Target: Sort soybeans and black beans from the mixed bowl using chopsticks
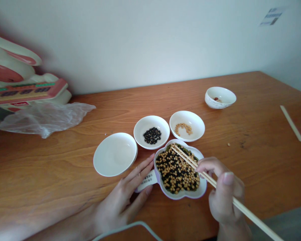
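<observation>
A flower-shaped dish (204,189) with a lilac rim holds mixed black beans, yellow soybeans and some small green beans. My left hand (122,194) is closed lightly about its labelled handle (149,180), fingers on the far side and thumb on the near side. In my right hand (223,190) is a pair of wooden chopsticks (209,179), tips close together over the beans near the dish's far edge. Whether a bean sits between the tips is too small to tell. Just beyond the dish stand a bowl of black beans (152,122) and a bowl of soybeans (199,129).
A bare white bowl (112,157) sits left of the dish. Farther back is a deeper bowl (219,103) with a few reddish bits. A paper chopstick sleeve or strip (292,124) lies right. Plastic film (50,117) and a toy keyboard figure (27,93) stand left; a cable (130,225) arcs in front.
</observation>
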{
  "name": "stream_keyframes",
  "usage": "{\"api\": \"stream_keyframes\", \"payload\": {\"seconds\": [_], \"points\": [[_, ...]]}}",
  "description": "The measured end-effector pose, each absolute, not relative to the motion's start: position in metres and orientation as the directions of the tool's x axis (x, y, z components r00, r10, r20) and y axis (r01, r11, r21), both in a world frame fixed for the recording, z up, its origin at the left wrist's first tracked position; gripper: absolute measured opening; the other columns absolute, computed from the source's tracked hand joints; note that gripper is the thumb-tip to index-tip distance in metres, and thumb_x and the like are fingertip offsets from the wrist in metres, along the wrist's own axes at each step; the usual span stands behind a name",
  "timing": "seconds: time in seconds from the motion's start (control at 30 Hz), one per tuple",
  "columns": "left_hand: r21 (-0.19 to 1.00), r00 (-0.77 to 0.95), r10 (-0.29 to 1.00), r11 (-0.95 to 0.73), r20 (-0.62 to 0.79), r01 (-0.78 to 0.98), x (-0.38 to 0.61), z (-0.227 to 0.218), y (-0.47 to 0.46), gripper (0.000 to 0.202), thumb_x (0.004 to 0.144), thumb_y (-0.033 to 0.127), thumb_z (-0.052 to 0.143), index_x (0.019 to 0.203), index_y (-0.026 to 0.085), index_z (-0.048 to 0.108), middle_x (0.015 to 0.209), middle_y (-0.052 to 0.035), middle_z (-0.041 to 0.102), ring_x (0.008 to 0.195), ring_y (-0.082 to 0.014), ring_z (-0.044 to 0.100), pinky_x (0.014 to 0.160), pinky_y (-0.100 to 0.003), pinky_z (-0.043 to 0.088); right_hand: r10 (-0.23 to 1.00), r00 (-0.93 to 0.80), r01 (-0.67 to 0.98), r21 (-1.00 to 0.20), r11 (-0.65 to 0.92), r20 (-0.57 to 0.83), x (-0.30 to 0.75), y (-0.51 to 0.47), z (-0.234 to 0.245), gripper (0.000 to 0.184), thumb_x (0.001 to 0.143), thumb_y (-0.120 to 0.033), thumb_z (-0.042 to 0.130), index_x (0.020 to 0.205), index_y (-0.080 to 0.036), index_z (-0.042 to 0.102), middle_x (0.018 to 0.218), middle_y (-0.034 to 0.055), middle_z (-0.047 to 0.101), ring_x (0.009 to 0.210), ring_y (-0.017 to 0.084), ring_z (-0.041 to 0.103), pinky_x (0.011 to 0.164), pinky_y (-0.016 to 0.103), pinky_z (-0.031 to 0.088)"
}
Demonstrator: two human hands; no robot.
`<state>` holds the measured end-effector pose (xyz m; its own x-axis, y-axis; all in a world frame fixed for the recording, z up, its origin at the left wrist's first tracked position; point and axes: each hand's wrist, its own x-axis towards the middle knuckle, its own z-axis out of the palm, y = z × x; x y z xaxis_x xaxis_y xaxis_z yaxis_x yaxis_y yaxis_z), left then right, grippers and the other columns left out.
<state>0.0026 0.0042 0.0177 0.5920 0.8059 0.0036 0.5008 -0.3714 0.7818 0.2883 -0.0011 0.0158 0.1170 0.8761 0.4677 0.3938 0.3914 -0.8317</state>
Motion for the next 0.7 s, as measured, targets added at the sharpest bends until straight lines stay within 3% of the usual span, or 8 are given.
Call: {"api": "stream_keyframes", "payload": {"seconds": [0.33, 0.57, 0.7], "points": [[0.786, 0.585, 0.811, -0.369, 0.011, 0.496, 0.003, 0.018, 0.004, 0.071, 0.106, 0.021, 0.051, 0.17, 0.032, 0.023, 0.178, -0.0021, 0.022, 0.164, -0.0272, 0.021, 0.135, -0.045, 0.023, 0.871, 0.109, 0.422, -0.816, 0.396, 0.479, 0.288, 0.0, 0.018, 0.05, 0.112, -0.04, 0.029, 0.09, -0.021, 0.07, 0.086, 0.0059, 0.07, 0.078, 0.018, 0.065, 0.061, 0.03, 0.047], [0.776, 0.591, 0.806, -0.387, 0.021, 0.499, 0.004, 0.02, 0.004, 0.069, 0.107, 0.02, 0.049, 0.17, 0.03, 0.022, 0.178, -0.0034, 0.021, 0.164, -0.0253, 0.022, 0.134, -0.043, 0.025, 0.831, 0.166, 0.395, -0.808, 0.437, 0.531, 0.291, -0.005, 0.013, 0.055, 0.111, -0.039, 0.024, 0.088, -0.02, 0.071, 0.09, 0.0075, 0.071, 0.089, 0.021, 0.068, 0.071, 0.035, 0.048], [0.773, 0.595, 0.803, -0.39, 0.019, 0.501, 0.004, 0.02, 0.005, 0.07, 0.107, 0.02, 0.048, 0.171, 0.029, 0.021, 0.178, -0.0037, 0.02, 0.164, -0.0244, 0.022, 0.134, -0.043, 0.025, 0.806, 0.237, 0.404, -0.81, 0.425, 0.542, 0.295, -0.01, 0.012, 0.063, 0.112, -0.046, 0.02, 0.088, -0.021, 0.072, 0.093, 0.0065, 0.071, 0.093, 0.022, 0.068, 0.076, 0.036, 0.049]]}}
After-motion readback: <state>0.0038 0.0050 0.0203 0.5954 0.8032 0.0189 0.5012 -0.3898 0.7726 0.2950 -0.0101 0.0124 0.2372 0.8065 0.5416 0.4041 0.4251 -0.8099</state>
